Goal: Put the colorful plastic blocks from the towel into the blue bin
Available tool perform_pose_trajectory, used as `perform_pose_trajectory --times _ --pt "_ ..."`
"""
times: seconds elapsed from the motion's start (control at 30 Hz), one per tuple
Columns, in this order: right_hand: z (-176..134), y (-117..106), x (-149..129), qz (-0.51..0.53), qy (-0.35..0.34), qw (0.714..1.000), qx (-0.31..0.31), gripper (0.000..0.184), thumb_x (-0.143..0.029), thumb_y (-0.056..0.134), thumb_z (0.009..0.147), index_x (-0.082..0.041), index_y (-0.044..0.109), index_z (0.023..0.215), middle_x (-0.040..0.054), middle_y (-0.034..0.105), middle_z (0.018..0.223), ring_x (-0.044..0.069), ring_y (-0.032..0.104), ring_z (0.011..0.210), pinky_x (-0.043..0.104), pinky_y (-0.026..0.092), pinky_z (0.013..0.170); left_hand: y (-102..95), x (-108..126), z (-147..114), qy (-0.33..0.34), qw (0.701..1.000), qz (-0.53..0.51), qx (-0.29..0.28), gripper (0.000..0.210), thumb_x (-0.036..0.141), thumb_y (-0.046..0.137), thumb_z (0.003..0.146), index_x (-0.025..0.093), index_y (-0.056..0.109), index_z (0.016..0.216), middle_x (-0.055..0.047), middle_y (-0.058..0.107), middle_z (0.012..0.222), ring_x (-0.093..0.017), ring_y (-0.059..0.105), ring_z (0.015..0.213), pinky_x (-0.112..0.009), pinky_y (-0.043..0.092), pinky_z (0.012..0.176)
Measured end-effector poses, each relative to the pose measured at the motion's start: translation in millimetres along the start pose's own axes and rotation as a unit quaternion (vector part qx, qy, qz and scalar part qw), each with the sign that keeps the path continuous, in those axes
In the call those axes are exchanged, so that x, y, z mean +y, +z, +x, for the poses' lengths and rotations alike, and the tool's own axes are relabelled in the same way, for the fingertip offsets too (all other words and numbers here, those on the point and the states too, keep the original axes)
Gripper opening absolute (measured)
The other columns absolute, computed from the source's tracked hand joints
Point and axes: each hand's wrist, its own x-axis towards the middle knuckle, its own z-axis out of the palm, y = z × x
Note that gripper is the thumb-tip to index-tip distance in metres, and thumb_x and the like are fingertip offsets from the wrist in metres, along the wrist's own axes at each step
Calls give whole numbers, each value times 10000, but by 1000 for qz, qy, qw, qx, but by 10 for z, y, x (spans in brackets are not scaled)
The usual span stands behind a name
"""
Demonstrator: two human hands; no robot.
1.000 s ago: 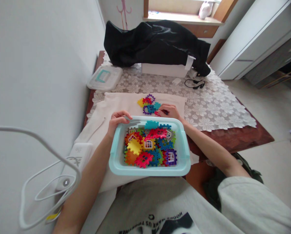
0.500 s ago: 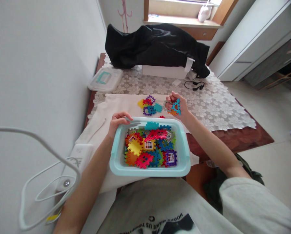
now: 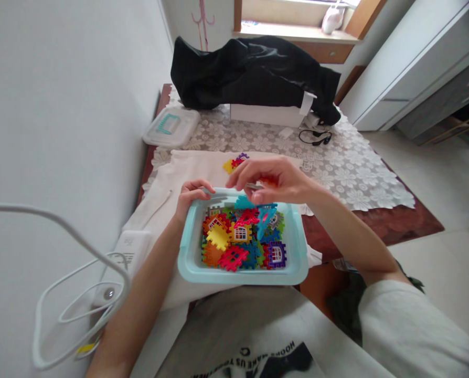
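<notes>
My left hand (image 3: 193,194) grips the far left rim of a pale blue plastic tub (image 3: 184,257). Inside lies a heap of colourful interlocking plastic building pieces, among them a yellow piece (image 3: 217,237) and a purple window piece (image 3: 277,254). Over the tub's far edge, palm down, hovers my right hand (image 3: 279,178). Its curled fingers hold building pieces; an orange one (image 3: 269,181) and a greyish edge show between them. Just below the hand, a blue piece (image 3: 265,220) stands tilted over the heap, apart from the fingers.
Beyond the tub, a few pieces (image 3: 234,164) lie on a white cloth (image 3: 197,163), partly hidden by my right hand. A clear lid (image 3: 171,127) rests at the far left. Black glasses (image 3: 315,137) and a black-draped box (image 3: 266,114) are farther back. A white cable (image 3: 61,223) hangs at left.
My right hand has moved left and toward me, from beside the loose pieces to above the tub. The blue piece has left it and is at the heap. My left hand stays on the rim.
</notes>
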Motion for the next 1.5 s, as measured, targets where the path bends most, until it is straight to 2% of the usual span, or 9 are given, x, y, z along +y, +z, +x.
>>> perform_pose_trajectory --times 0.2,0.37,0.5,0.6,0.73,0.87,1.13,1.3,1.5 --pt "63 168 -156 -137 4 982 -126 195 -397 797 1071 -248 856 1181 51 857 1154 174 805 1007 302 629 951 6 8 10 -3 1000 8 -6 125 221 725 439 166 781 537 -42 663 508 -127 542 450 -225 378 446" --pt "-119 -67 -11 -166 7 986 22 292 -497 740 1105 -239 874 1070 49 856 1038 187 796 952 306 612 910 14 8 2 3 1000 -2 -4 126 222 723 455 158 777 549 -37 655 517 -121 543 457 -215 394 447" --pt "-398 -421 563 -183 72 970 146 447 -607 625 1146 -229 857 1091 71 846 1004 194 763 865 326 615 828 19 8 2 6 1000 -5 -6 118 210 724 447 144 764 536 -47 646 514 -116 537 450 -210 383 436" --pt "-613 -525 1103 -297 104 942 119 479 -622 741 1069 -247 814 1358 155 790 1421 321 740 1297 510 618 1120 23 12 0 0 1000 -8 -2 118 204 719 447 148 770 538 -41 645 509 -114 533 445 -207 379 431" --pt "-766 -311 1587 -436 158 886 -1 677 -481 729 1096 -338 535 1729 138 349 1898 420 257 1782 742 273 1420 20 2 9 0 1000 -6 0 117 204 721 447 152 772 539 -42 664 534 -114 538 459 -210 380 436" --pt "-744 -49 1752 -507 163 845 -47 562 -366 643 1142 -368 559 1698 99 409 1871 406 299 1761 738 266 1422 5 -15 26 10 1000 -2 5 108 201 731 459 143 759 546 -51 679 577 -118 565 496 -210 391 456" --pt "-711 -41 1754 -492 98 865 -6 472 -374 600 1162 -298 600 1628 134 699 1563 326 608 1428 528 508 1227 -27 -43 28 11 1000 -2 4 77 191 742 469 166 771 536 -45 683 582 -130 580 514 -223 411 474" --pt "-715 -46 1627 -487 117 865 30 564 -376 622 1145 -257 542 1690 166 639 1646 361 572 1468 518 470 1234 -58 -87 28 34 999 14 6 75 209 730 510 196 789 554 -39 663 580 -137 533 514 -245 376 465" --pt "-721 -36 1608 -547 175 816 67 588 -321 621 1120 -212 534 1691 210 604 1675 413 577 1390 546 483 1156 -56 -73 10 10 1000 2 8 91 196 745 509 167 795 579 -36 675 602 -137 583 534 -238 437 489"
